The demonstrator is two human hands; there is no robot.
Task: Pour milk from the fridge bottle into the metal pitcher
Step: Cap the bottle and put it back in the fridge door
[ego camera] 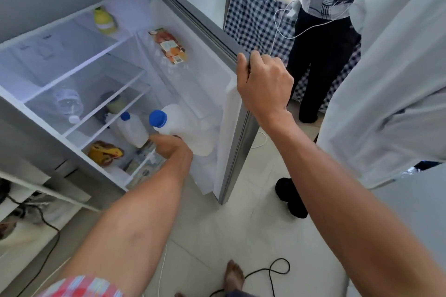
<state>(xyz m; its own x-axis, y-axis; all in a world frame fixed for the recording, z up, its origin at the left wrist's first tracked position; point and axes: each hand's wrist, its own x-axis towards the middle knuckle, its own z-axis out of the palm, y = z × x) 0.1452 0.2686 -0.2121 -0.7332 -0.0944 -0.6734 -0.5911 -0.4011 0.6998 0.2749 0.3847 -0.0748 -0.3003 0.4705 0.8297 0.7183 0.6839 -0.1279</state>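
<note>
A small fridge stands open below me. A large white milk bottle (pixel 183 125) with a blue cap sits tilted at the foot of the fridge door (pixel 212 38), and my left hand (pixel 172 149) is closed around its handle side. My right hand (pixel 263 82) grips the outer edge of the open door. A second, smaller white bottle (pixel 132 128) with a blue cap stands on the lower shelf just left of the big one. No metal pitcher is in view.
On the shelves lie a yellow bottle (pixel 104 20), a clear water bottle (pixel 68 103) and a yellow packet (pixel 105 153). An orange carton (pixel 170 46) sits in the door. A person in dark trousers (pixel 313 75) stands right of the door. Black cable (pixel 272 275) loops on the tiled floor.
</note>
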